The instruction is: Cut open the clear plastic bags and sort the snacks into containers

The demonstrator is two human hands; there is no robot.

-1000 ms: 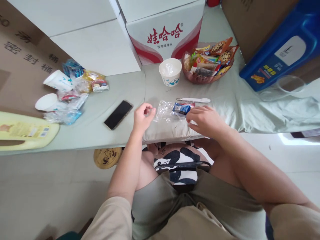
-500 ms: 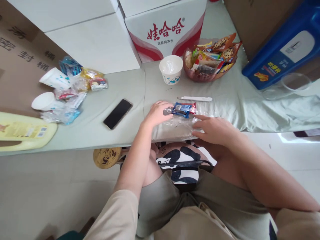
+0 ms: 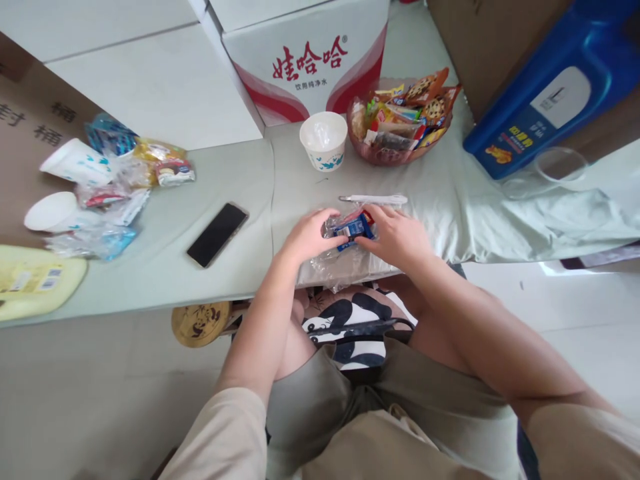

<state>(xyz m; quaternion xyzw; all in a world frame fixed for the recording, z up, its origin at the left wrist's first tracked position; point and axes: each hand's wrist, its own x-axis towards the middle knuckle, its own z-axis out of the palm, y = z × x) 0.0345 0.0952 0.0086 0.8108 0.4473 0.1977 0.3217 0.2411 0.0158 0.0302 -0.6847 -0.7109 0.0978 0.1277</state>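
Note:
On the cloth-covered table in front of me, small blue and red snack packets lie on a crumpled clear plastic bag. My left hand curls in from the left, its thumb against the blue packet and its fingers at the plastic. From the right, my right hand grips the packets between thumb and fingers. Both hands partly hide the packets and the bag. Just beyond them lies a white utility knife. A white paper cup stands farther back.
A bowl of snacks sits beside the cup, before a white and red carton. A phone lies left of my hands. Used cups and wrappers are heaped farther left. A blue bottle and clear plastic cup are at right.
My right hand has moved left and closed in on the packets. My left hand's thumb now touches the blue packet. The packets have shifted towards me, and the view has turned slightly right.

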